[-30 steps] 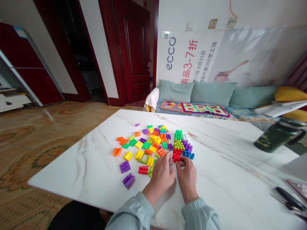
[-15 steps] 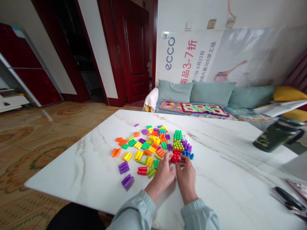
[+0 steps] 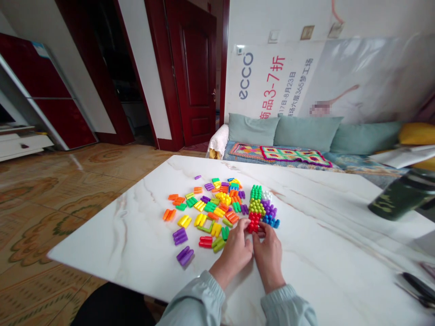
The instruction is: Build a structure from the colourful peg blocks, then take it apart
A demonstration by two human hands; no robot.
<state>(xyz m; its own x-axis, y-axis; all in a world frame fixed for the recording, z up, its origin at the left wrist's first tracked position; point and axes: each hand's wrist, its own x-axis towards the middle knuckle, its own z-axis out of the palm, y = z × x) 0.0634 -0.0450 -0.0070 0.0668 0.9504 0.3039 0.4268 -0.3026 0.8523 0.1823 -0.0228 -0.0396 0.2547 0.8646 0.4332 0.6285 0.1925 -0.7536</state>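
Both my hands are at a cluster of red toy building blocks (image 3: 254,222) with rounded knobs. My left hand (image 3: 237,244) has its fingertips against the left side, while my right hand (image 3: 268,246) pinches from the right and front. The red cluster adjoins olive-green blocks (image 3: 257,207), with green blocks (image 3: 256,192) behind those. To their right stand white blocks (image 3: 267,195), purple blocks (image 3: 269,209) and blue blocks (image 3: 271,221). My fingers partly hide the lower red blocks.
Loose coloured blocks (image 3: 205,217) lie scattered left of my hands on the white marbled table (image 3: 136,235). A dark green camouflage mug (image 3: 396,199) stands at the right. Near the right edge lies a black-handled tool (image 3: 418,285). Beyond the table is a sofa with cushions (image 3: 306,131).
The whole view has shifted slightly, so everything appears farther right. Both hands stay at the red blocks, with little visible finger movement. The block layout looks the same.
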